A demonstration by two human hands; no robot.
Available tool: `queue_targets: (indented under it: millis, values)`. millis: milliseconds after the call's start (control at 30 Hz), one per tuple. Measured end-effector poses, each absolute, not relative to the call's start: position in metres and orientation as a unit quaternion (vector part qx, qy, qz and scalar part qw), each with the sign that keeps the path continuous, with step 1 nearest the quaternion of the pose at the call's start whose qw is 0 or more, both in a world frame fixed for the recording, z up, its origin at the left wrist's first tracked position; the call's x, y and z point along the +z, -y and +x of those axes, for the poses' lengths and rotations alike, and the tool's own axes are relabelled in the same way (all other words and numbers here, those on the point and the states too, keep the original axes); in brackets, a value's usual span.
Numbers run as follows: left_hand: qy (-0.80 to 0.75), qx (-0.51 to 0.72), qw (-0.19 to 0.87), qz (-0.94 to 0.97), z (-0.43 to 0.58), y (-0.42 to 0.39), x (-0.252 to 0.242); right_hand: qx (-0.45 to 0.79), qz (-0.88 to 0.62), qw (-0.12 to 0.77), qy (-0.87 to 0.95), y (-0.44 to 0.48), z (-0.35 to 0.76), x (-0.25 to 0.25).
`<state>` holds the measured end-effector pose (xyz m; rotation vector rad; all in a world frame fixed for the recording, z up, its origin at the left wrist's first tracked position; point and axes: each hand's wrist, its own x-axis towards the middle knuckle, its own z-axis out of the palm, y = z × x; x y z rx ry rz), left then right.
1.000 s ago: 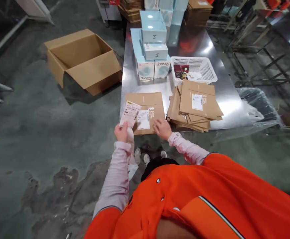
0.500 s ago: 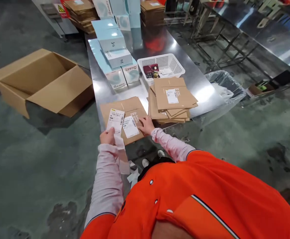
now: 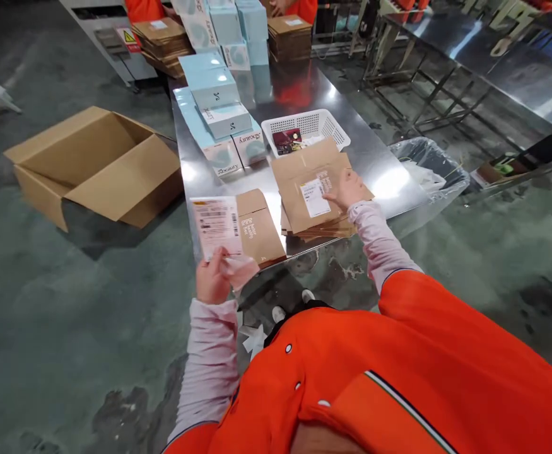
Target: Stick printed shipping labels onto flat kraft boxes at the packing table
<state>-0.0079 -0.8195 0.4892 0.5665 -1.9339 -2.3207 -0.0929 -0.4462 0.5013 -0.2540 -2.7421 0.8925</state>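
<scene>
My left hand (image 3: 214,280) is closed on a white shipping label sheet (image 3: 216,224), held over the near edge of the steel table (image 3: 384,170). Under that label lies a flat brown cardboard mailer (image 3: 259,230). My right hand (image 3: 349,189) grips the top labelled mailer (image 3: 304,183), which is tilted up off the stack of flat mailers (image 3: 323,228) to the right. A white label is stuck on that lifted mailer.
Light blue product boxes (image 3: 221,110) are stacked at the table's middle left. A white plastic basket (image 3: 304,126) with small items sits behind the mailers. An open carton (image 3: 96,164) lies on the floor left. A clear plastic bag (image 3: 422,167) hangs right. Other people in orange stand at the far end.
My right hand left the near mailer and moved right to the stack, lifting its top mailer. My left hand lowered the label towards the table edge. The camera swung slightly right.
</scene>
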Motion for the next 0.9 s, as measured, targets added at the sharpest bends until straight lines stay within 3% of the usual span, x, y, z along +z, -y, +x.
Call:
queue_targets:
  millis: [133,267,433,733,800,900]
  values:
    - [0.608,-0.768,-0.049,0.197,0.021,0.776,0.466,0.605,0.107,-0.065,0.786,0.563,-0.064,0.485]
    - [0.605,-0.783,-0.068,0.123,0.030,0.783,0.452,0.729,0.037,-0.079,0.679,0.646,-0.024,0.460]
    - [0.641,-0.748,0.009,0.171,0.029,0.811,0.447,0.724,0.078,-0.221,0.649,0.651,-0.021,0.457]
    - [0.642,-0.687,0.049,0.336,0.032,0.801,0.402,0.591,0.066,-0.234,0.769,0.667,-0.049,0.432]
    - [0.598,-0.700,0.043,0.387,0.032,0.799,0.389,0.557,0.080,-0.209,0.800,0.677,-0.065,0.418]
    - [0.534,-0.707,-0.015,0.464,0.045,0.797,0.367,0.474,0.080,-0.103,0.871,0.694,-0.104,0.401]
